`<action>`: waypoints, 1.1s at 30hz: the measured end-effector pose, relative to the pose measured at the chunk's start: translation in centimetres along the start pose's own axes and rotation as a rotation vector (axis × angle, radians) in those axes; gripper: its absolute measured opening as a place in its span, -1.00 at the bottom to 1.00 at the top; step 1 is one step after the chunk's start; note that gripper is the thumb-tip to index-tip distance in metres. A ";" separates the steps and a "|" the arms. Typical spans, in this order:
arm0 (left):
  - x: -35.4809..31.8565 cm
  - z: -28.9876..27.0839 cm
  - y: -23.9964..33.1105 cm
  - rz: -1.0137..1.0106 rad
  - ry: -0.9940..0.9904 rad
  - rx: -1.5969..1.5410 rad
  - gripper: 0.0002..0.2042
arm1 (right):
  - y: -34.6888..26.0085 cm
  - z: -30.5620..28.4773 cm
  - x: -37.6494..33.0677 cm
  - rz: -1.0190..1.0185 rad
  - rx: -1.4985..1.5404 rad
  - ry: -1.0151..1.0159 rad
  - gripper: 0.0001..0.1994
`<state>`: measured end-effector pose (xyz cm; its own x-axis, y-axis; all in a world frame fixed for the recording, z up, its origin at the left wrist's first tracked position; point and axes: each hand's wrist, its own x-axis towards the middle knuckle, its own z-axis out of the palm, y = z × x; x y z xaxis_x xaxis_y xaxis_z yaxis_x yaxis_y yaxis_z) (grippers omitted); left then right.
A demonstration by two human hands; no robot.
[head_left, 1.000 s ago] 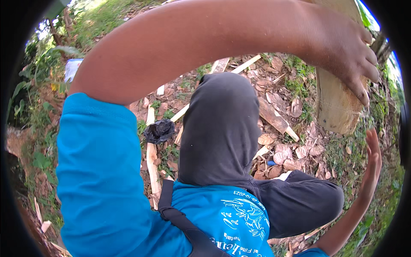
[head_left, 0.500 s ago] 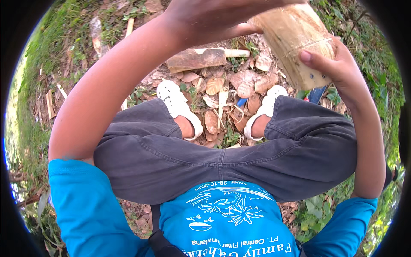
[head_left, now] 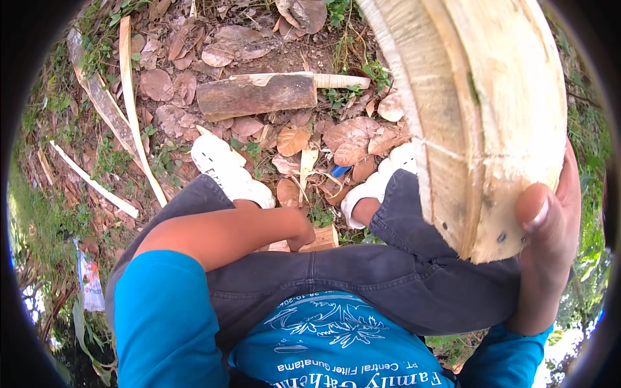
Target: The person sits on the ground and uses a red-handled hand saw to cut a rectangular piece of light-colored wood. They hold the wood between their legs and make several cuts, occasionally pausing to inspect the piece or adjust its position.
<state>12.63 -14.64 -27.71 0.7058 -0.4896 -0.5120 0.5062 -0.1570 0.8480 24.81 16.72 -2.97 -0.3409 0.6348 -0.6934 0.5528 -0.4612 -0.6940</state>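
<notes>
Pinches wood in right hand at 2 o'clock, grip indeterminable in left hand; likely holding step, next requiring steadiness.

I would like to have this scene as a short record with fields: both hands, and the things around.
Left hand: at a small wood block, grip unclear
Right hand: holds a large pale wood piece near one end
Footwear: white shoes
Around the feet: short log, dry leaves, small blue object
At left: plastic bag

L fisheye head cam, dnwd
</notes>
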 end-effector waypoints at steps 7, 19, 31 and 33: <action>1.8 1.9 0.7 -0.079 0.223 -0.158 -0.09 | -1.3 1.1 5.5 -0.019 0.032 -0.102 0.00; 6.9 0.2 5.7 0.132 0.646 0.248 -0.34 | -4.0 4.0 12.2 0.055 0.116 -0.383 -0.15; 3.8 -4.0 5.9 0.095 0.353 0.019 -0.67 | -3.6 3.9 13.3 -0.055 0.335 -0.591 -0.28; 0.9 -6.2 4.8 0.069 0.321 -0.057 -0.70 | -4.1 4.0 13.4 -0.074 0.324 -0.611 -0.29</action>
<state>18.79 -10.56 -24.95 0.8549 -0.2009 -0.4783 0.4722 -0.0803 0.8778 14.95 24.62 -10.18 -0.7882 0.2530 -0.5610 0.2891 -0.6525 -0.7005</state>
